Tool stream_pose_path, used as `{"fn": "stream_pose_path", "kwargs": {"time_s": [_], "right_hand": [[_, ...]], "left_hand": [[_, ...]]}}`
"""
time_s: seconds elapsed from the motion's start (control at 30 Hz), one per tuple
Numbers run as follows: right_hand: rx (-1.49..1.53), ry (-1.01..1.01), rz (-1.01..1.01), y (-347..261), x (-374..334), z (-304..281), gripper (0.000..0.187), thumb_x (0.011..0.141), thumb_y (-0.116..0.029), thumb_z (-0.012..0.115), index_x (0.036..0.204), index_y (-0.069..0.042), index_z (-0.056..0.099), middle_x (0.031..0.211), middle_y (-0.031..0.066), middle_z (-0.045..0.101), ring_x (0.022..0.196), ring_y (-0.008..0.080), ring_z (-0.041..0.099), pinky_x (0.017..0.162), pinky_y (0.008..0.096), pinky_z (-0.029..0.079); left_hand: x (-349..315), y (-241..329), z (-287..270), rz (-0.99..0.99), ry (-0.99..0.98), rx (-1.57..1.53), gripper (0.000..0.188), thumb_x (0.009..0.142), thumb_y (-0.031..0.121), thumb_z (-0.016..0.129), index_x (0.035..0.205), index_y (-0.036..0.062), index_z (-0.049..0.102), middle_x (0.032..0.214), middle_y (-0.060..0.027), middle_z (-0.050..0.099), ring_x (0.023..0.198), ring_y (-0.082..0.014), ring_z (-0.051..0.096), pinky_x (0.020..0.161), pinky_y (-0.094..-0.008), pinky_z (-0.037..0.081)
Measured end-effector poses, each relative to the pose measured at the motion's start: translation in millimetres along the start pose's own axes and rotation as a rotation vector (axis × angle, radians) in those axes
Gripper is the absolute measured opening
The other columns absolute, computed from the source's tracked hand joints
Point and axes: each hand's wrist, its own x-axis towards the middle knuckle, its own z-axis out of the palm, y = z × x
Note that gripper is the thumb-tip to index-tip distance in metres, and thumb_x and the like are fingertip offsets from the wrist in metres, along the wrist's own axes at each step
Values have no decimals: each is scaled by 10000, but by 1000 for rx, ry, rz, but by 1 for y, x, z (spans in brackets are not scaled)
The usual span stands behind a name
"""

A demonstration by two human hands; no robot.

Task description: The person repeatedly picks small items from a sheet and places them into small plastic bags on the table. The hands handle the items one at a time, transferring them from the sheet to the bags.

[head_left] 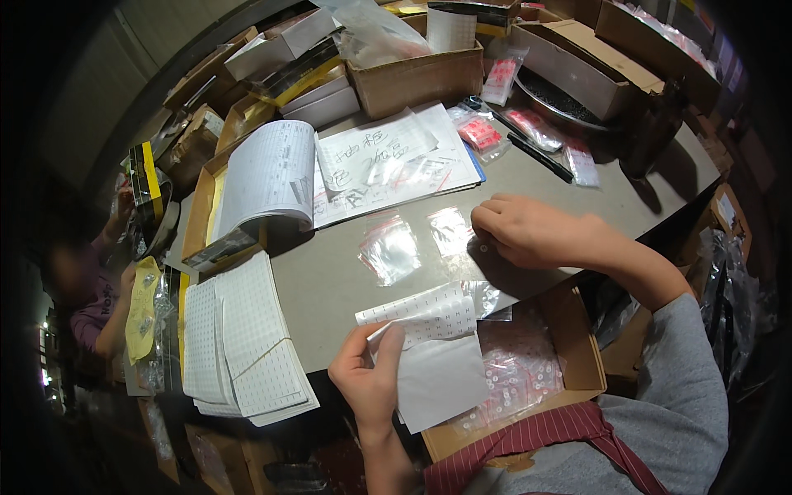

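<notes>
My left hand (pixel 370 375) pinches a white sheet of small printed stickers (pixel 441 375) by its left edge, thumb on top. The sheet's upper part is folded over, showing rows of marks. My right hand (pixel 528 231) rests on the grey table with its fingers curled closed; what they hold, if anything, is too small to name. Just left of its fingertips lies a small clear zip bag (pixel 450 232). Further left is a loose pile of similar bags (pixel 389 252). A cardboard box (pixel 587 351) at the table's near edge holds clear bags with small white round pieces (pixel 521 367).
Stacked sticker sheets (pixel 256 346) lie at the left. Behind them, a curled booklet (pixel 268 177) sits in a shallow box. Handwritten papers (pixel 388 161), red-marked packets (pixel 481 134) and a black pen (pixel 540 157) lie farther back, below several boxes (pixel 417 82). Another person (pixel 95 305) is at far left.
</notes>
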Motion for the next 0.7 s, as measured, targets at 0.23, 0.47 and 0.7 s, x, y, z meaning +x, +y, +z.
{"fn": "stream_pose_path", "kwargs": {"time_s": [0.23, 0.47, 0.7], "right_hand": [[104, -168, 321, 18, 0, -26, 516, 830, -313, 843, 1085, 6, 527, 972, 222, 637, 966, 431, 618, 819, 476, 505], [123, -310, 31, -16, -28, -29, 656, 809, -413, 850, 1215, 6, 550, 1089, 183, 633, 1090, 377, 609, 924, 450, 504], [284, -293, -391, -33, -51, -14, 449, 830, -91, 716, 1259, 11, 627, 1344, 197, 568, 1262, 381, 541, 1076, 462, 460]], "left_hand": [[-9, 2, -9, 12, 44, -258, 126, 889, -8, 746, 994, -76, 729, 821, -23, 677, 688, -37, 546, 621, -175, 388], [-35, -7, -33, -3, 57, -329, 158, 912, 20, 738, 1042, -67, 722, 895, -58, 711, 777, -97, 594, 752, -225, 441], [-37, 11, -18, 23, 47, -216, 139, 886, -14, 753, 1010, -75, 736, 867, -38, 702, 744, -67, 594, 678, -196, 443]]}}
